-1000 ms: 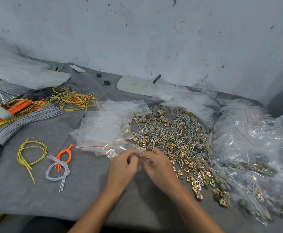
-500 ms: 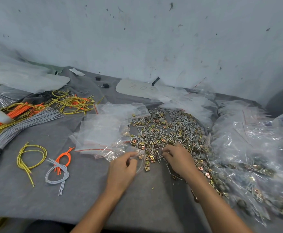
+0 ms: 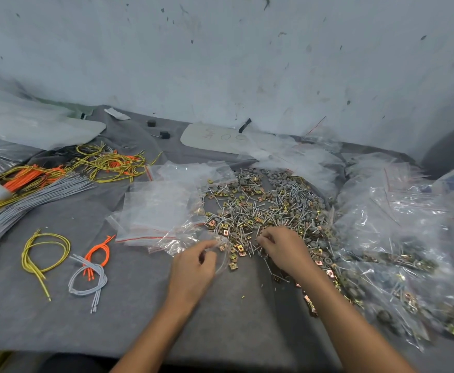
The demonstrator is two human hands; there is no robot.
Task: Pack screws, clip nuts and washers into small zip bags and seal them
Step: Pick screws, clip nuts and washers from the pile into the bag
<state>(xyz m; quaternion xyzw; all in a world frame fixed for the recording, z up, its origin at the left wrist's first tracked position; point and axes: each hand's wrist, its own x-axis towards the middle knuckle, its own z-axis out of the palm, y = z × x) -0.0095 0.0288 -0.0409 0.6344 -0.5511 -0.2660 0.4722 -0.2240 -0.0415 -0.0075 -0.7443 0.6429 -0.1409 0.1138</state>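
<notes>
Left hand (image 3: pixel 193 265) fast on zip bag (image 3: pixel 223 254); right hand (image 3: pixel 285 247), grip hidden among screws (image 3: pixel 260 211)

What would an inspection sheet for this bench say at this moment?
Surface: grey felt cloth.
Job's things: hardware pile of screws, clip nuts, washers at centre; empty zip bags left of it; filled bags right.
Clutter: two black parts, white board at back.
Grippers: left hand pinches a small bag; right hand reaches into the pile, hold unclear.
Cables: grey, orange, yellow wire bundles far left.
Surroundings: stained wall.
</notes>
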